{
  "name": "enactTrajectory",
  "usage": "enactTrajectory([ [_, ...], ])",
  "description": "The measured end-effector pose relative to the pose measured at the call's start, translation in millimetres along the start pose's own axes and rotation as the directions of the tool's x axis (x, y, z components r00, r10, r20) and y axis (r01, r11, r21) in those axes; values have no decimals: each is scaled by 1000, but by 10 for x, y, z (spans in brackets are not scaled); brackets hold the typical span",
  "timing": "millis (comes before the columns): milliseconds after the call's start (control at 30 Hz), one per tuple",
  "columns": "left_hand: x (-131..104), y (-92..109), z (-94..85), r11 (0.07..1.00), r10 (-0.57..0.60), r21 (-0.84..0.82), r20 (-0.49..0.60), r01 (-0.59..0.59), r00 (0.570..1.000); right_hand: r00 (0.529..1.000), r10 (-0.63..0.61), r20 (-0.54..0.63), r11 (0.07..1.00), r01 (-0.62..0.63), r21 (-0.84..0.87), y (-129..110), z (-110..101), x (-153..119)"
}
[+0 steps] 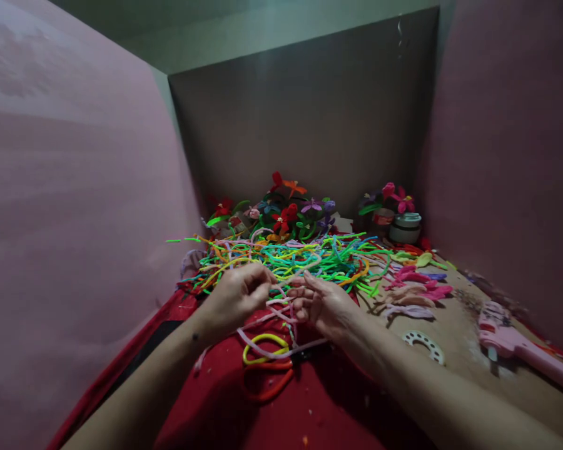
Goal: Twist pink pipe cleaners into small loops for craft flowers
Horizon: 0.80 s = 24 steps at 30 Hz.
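My left hand [244, 291] is closed in a pinch on a pale pink pipe cleaner [304, 267], which runs rightward toward my other hand. My right hand [327, 305] faces it with fingers apart and slightly curled; any touch on the strand is not clear. Loose pale pink pipe cleaners [281, 355] lie under and between the hands. Beneath them, scissors [268, 337] with a yellow and an orange handle loop rest on the red cloth [225, 406], their blades partly hidden. Just beyond the hands spreads a tangled heap of multicoloured pipe cleaners [286, 253].
Pipe-cleaner flowers [286, 215] stand at the back. A lidded jar [405, 228] is at back right. On the brown board [450, 387] lie bent pink and beige pieces [408, 290], a white ring with holes [425, 344] and a pink glue gun [511, 344]. Pink walls flank both sides.
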State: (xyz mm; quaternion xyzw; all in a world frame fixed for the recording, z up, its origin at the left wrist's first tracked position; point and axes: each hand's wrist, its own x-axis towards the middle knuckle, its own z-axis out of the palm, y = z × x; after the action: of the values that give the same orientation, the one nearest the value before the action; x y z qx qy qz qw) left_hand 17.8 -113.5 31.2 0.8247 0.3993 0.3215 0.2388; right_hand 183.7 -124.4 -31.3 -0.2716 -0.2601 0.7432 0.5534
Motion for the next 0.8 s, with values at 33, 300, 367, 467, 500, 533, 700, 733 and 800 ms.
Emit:
enactTrajectory([
  [33,-93,56,51,998,63,17,18,-63,998,999,-5,-41,999,6,34,-26,44,25],
  [300,-575,140,-41,999,-20,-36,100,24,995,967,-206,-149,978,206,-13,-139,-38,-11],
  [367,-601,77,-111,990,-97,-91,86,105,992,956,-251,-148,967,255,8,-178,-95,-51],
  [467,-613,-17,-150,954,-189,-224,71,200,979,937,-298,-181,948,312,56,-234,-128,-101],
  [500,-612,-43,-149,937,-215,-268,58,223,975,934,-306,-186,943,324,76,-244,-129,-115],
  [533,-607,-68,-142,919,-242,-313,35,240,970,931,-314,-186,937,335,95,-248,-130,-127],
  [700,-508,-175,-47,746,-398,-650,-257,147,881,925,-344,-159,925,363,115,-186,-159,-177],
  [733,-472,-185,-17,690,-424,-719,-307,84,852,929,-337,-151,928,355,111,-165,-168,-189],
  [800,-394,-178,48,563,-462,-824,-375,-61,804,941,-310,-133,937,326,127,-123,-176,-218],
])
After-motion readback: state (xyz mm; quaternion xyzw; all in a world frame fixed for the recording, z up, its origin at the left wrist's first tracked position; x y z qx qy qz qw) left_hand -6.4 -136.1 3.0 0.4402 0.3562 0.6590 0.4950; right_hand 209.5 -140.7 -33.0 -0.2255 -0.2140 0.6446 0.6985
